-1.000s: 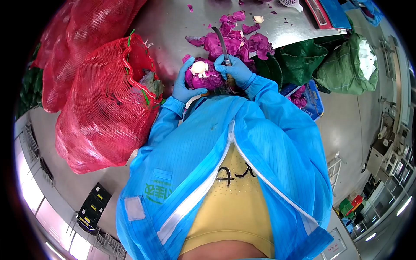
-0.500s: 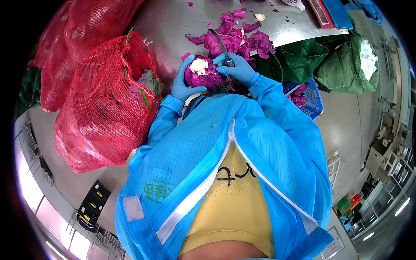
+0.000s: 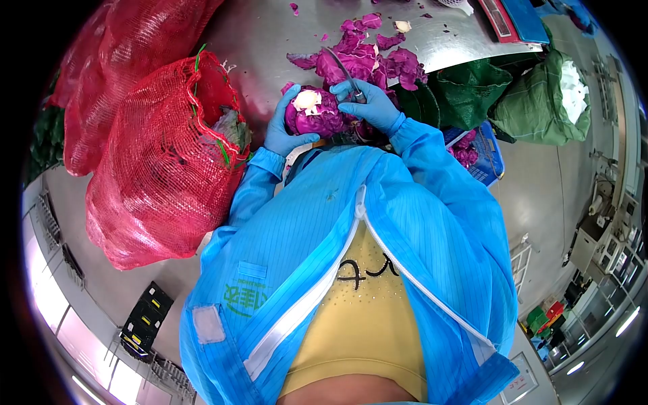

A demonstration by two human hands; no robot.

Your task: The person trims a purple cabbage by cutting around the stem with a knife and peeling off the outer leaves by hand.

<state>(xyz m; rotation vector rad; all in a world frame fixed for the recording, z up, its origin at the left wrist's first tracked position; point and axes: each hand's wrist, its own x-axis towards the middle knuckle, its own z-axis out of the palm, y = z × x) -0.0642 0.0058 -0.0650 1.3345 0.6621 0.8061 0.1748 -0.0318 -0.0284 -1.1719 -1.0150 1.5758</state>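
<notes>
A purple cabbage [image 3: 320, 120] with a pale cut stem sits at the table's near edge, close to my body. My left hand [image 3: 281, 126], in a blue glove, is wrapped round its left side. On its right, my right hand [image 3: 371, 106], also gloved, is closed on a knife [image 3: 344, 70] whose dark curved blade points up and away from me. Loose purple leaves [image 3: 354, 59] are heaped on the metal table [image 3: 263, 54] just beyond both hands.
A red mesh sack [image 3: 162, 169] stands at the left, with more red sacks [image 3: 135, 61] behind it. Green sacks [image 3: 472, 94] and a blue basket [image 3: 491, 158] holding purple pieces are at the right. A blue folder [image 3: 525, 20] lies at the back right.
The knife blade has tilted further left and lower, and my right hand has shifted slightly right. My left hand and the cabbage have moved slightly left.
</notes>
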